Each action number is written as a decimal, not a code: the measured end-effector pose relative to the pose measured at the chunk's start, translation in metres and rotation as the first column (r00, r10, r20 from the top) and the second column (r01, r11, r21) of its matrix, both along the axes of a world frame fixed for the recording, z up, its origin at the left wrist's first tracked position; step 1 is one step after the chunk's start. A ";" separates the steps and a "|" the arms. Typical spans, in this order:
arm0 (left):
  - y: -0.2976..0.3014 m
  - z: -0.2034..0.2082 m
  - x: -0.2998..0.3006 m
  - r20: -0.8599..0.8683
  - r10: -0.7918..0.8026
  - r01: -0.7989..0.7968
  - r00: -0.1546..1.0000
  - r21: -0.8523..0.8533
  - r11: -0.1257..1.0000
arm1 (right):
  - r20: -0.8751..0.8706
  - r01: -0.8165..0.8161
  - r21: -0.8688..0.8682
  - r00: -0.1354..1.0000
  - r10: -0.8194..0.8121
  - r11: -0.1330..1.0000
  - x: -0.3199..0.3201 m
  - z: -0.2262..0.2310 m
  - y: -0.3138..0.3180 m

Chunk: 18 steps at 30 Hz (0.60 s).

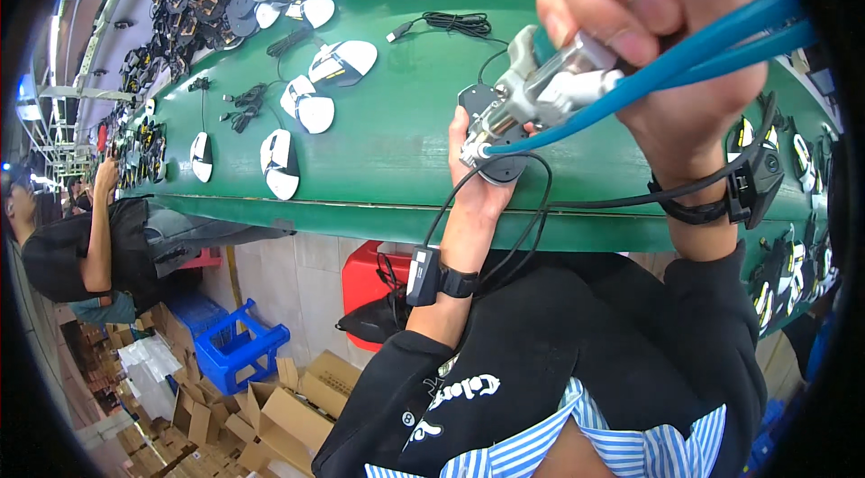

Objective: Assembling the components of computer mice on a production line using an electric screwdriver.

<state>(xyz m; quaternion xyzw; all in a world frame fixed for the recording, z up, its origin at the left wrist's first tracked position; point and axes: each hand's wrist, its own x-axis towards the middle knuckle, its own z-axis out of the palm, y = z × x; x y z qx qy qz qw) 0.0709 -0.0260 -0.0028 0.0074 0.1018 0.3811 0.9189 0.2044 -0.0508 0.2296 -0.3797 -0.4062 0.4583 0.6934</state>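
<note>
A dark computer mouse (478,98), underside up, rests in my left hand (481,197), whose fingers wrap its edge over the green belt. A metal air-powered gun-like tool (532,92) covers much of the mouse; its tip is close to the surface, but I cannot tell if they touch. My right hand (662,32) is closed on that tool from above. Blue hoses (658,72) run from the tool toward the upper right. The mouse's black cable (458,23) appears coiled on the belt behind it. Both wrists carry strapped devices with dark cables.
Several white-and-black mice (343,63) lie on the green belt (387,136), some with coiled cables. A heap of dark parts (194,9) is at the far left. Below stand a red stool (360,275), a blue stool (239,347) and cardboard boxes (288,419). A co-worker (90,244) sits left.
</note>
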 end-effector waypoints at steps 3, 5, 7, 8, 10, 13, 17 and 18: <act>-0.004 0.008 0.002 -0.022 -0.016 0.016 1.000 0.028 0.999 | -0.001 0.015 -0.085 1.000 -0.015 0.996 -0.007 -0.005 0.006; -0.004 0.008 0.002 0.017 -0.011 0.010 1.000 0.022 1.000 | -0.001 0.002 -0.123 1.000 -0.002 0.992 -0.011 -0.005 0.010; -0.003 0.006 0.001 0.022 -0.015 0.015 1.000 0.009 1.000 | -0.003 -0.008 -0.152 1.000 0.008 0.988 -0.015 -0.006 0.013; -0.002 0.003 0.000 0.034 -0.016 0.016 0.999 0.015 1.000 | -0.003 -0.015 -0.163 1.000 0.015 0.987 -0.016 -0.006 0.015; -0.002 -0.002 -0.003 0.046 -0.010 0.009 0.999 0.017 1.000 | -0.008 -0.046 -0.182 0.999 0.045 0.982 -0.021 -0.004 0.021; -0.004 0.000 0.000 0.038 -0.016 0.016 0.999 0.021 1.000 | -0.002 -0.006 -0.382 1.000 0.006 0.924 -0.030 0.040 0.009; -0.009 0.007 0.004 0.005 -0.037 0.037 0.999 0.031 0.999 | 0.097 0.067 -0.268 0.994 -0.042 0.961 -0.029 0.043 -0.004; -0.010 0.009 0.005 -0.046 -0.033 0.034 0.998 0.029 0.999 | 0.076 0.051 -0.279 0.997 -0.031 0.959 -0.025 0.039 -0.003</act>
